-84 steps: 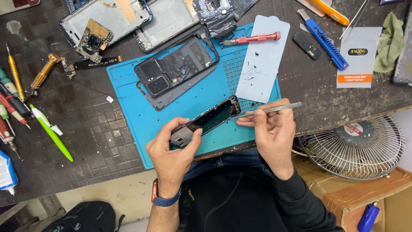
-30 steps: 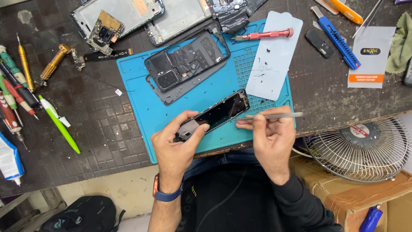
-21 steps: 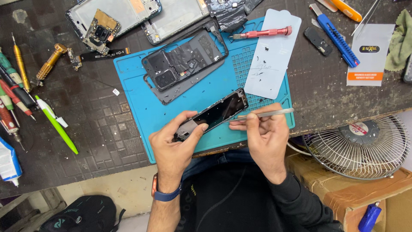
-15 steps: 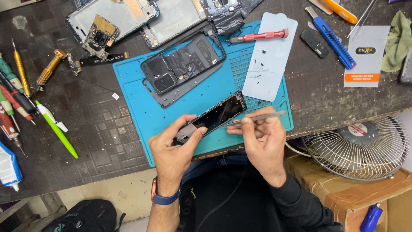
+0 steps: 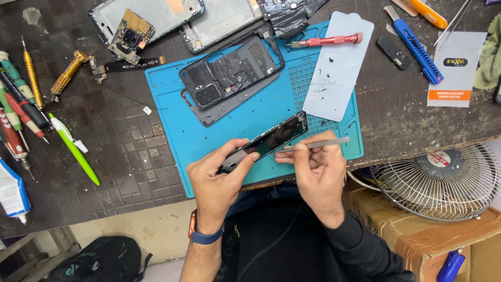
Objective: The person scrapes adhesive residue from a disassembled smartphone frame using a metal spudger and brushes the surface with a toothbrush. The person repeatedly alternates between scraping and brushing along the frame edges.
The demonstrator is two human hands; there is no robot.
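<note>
My left hand (image 5: 219, 180) grips the near end of a long black phone part (image 5: 279, 134), held tilted above the front edge of a blue work mat (image 5: 172, 109). My right hand (image 5: 317, 175) pinches metal tweezers (image 5: 323, 143), whose tips touch the part near its middle. A dark phone back frame (image 5: 229, 73) lies on the mat behind my hands. A pale blue plastic sheet (image 5: 339, 65) rests at the mat's right side, with a red screwdriver (image 5: 326, 40) across its top.
Opened phone bodies (image 5: 156, 18) and a circuit board (image 5: 130, 28) lie at the back. Screwdrivers and a green pen (image 5: 73, 149) crowd the left. A blue utility knife (image 5: 415, 44) and a white card (image 5: 451, 68) sit right. A fan (image 5: 443, 180) stands below the table edge.
My right hand has moved the tweezers left so their tips meet the black part. My left hand keeps its hold, and the view has shifted slightly.
</note>
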